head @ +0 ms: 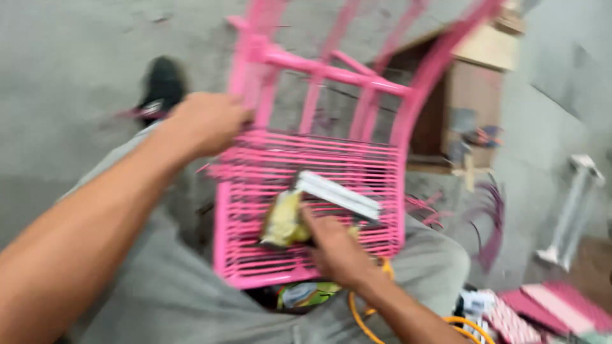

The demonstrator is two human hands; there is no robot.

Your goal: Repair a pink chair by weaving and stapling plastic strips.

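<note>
A pink metal chair frame point(319, 159) with a seat woven of pink cord lies tilted across my lap. My left hand point(207, 121) grips the frame's left side near the back upright. My right hand point(335, 245) rests on the woven seat and holds a tool with a white flat bar point(338, 194) and a yellowish cloth-wrapped part point(284, 220). The picture is blurred by motion, so the tool's kind is unclear.
My grey trousers point(178, 293) fill the bottom. A black shoe point(159, 86) rests on the concrete floor. An open cardboard box point(472, 76) stands behind the chair. Orange hose point(459, 322), pink cord loops point(491, 223), pink flat pieces point(548, 306) and a white frame point(574, 204) lie at right.
</note>
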